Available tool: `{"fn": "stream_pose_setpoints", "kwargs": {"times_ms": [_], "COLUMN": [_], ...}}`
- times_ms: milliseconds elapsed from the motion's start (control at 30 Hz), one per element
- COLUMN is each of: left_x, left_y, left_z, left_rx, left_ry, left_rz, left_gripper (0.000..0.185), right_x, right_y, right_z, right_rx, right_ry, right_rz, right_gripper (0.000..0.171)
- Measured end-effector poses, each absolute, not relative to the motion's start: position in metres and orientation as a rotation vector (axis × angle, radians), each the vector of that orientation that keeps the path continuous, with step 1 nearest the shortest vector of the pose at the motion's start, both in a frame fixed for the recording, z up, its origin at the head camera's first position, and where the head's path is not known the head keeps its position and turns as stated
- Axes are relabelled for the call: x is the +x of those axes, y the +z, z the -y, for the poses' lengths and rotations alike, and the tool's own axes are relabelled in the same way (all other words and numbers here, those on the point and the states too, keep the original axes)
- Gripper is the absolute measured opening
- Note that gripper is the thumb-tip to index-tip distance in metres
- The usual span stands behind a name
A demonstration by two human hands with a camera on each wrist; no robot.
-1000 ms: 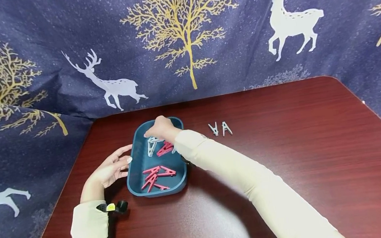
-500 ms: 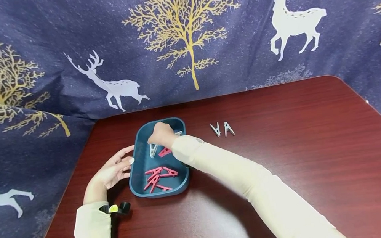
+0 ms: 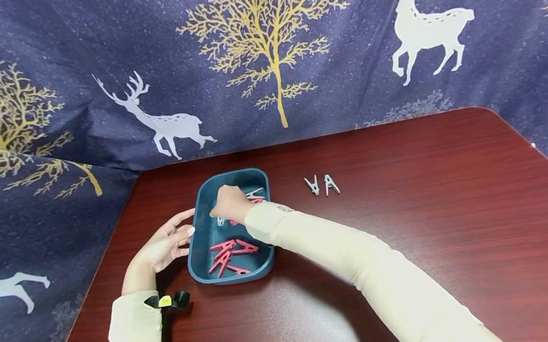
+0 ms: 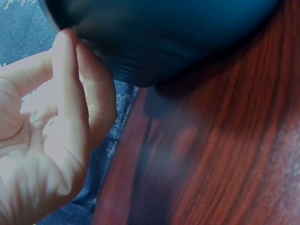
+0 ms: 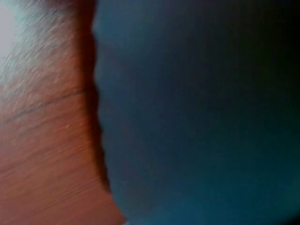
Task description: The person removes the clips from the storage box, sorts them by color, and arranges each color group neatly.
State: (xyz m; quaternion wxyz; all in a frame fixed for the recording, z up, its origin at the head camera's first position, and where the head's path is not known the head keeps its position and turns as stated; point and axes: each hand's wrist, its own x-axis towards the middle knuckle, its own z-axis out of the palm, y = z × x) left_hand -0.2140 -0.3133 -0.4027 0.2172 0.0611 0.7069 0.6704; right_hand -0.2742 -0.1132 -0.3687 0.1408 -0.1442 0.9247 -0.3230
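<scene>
Tabletop (image 3: pixel 409 235): tray (image 3: pixel 198 255) of red clothespins (image 3: pixel 229 252)

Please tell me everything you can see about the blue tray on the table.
The tray is a dark teal, oblong dish with rounded corners and a raised rim; it looks like plastic. It sits flat on the dark red wooden table, near its left side. Inside lie several red clothespins and at least one white clothespin. The left hand rests against its left wall with straight fingers. The right hand reaches into its far half, over the pins; what it grips cannot be seen.
</scene>
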Motion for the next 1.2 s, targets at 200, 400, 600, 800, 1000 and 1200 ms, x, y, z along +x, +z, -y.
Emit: {"fn": "stream_pose_setpoints", "kwargs": {"times_ms": [200, 400, 600, 800, 1000, 1200], "left_x": [-0.214, -0.213, -0.211, -0.211, -0.212, -0.213], "left_y": [-0.403, -0.402, -0.403, -0.403, -0.403, -0.403], "left_z": [0.313, 0.312, 0.313, 0.313, 0.314, 0.314], "left_rx": [0.158, 0.161, 0.163, 0.191, 0.196, 0.194], "left_ry": [1.857, 1.861, 1.863, 1.881, 1.876, 1.871], "left_rz": [-1.965, -1.965, -1.959, -1.933, -1.939, -1.946], "left_gripper": [0.051, 0.051, 0.05, 0.049, 0.048, 0.049], "right_x": [-0.276, -0.278, -0.278, -0.278, -0.277, -0.278], "right_y": [-0.371, -0.375, -0.385, -0.386, -0.386, -0.388], "right_z": [0.111, 0.112, 0.11, 0.108, 0.107, 0.107], "right_rx": [-0.457, -0.499, -0.689, -0.75, -0.758, -0.776], "right_ry": [-0.927, -0.848, -0.653, -0.634, -0.63, -0.602], "right_rz": [-2.654, -2.644, -2.703, -2.7, -2.685, -2.705], "right_gripper": [0.03, 0.031, 0.029, 0.018, 0.017, 0.019]}}
